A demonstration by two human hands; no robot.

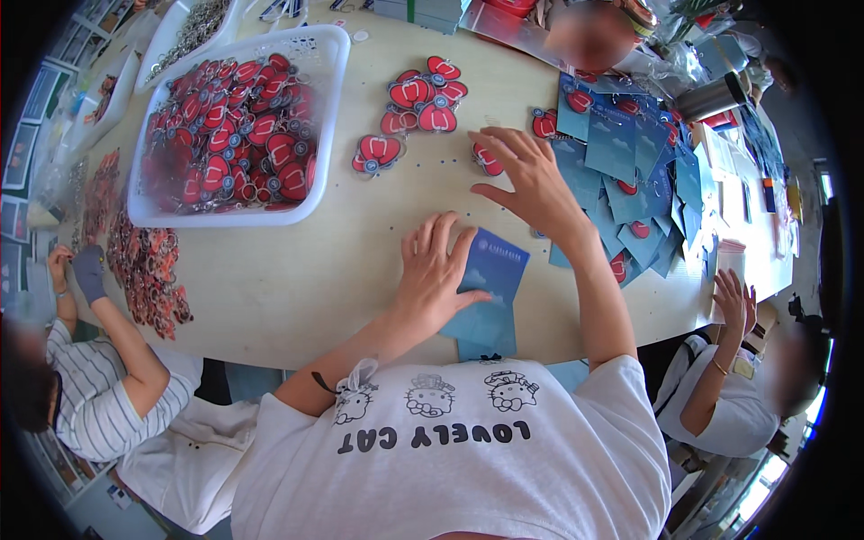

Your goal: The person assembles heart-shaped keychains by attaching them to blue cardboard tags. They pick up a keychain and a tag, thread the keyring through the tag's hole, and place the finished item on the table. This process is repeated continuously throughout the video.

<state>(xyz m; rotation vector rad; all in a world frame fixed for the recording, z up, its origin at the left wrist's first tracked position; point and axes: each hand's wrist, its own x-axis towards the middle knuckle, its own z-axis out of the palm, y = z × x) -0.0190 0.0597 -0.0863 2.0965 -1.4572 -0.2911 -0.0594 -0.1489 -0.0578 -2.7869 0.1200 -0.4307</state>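
Left hand (435,274) presses flat, fingers spread, on blue cards (490,292); right hand (531,180), fingers loose, touches a red charm (487,161) mid-frame; pinch it cleanly.

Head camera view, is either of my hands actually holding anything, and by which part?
Neither grips anything. The left hand lies flat on the blue cards, pressing their left edge. The right hand rests its fingers on a red keychain charm.

Left hand (434,270) flat on blue card (493,292); right hand (531,184) touching red charm (487,160).
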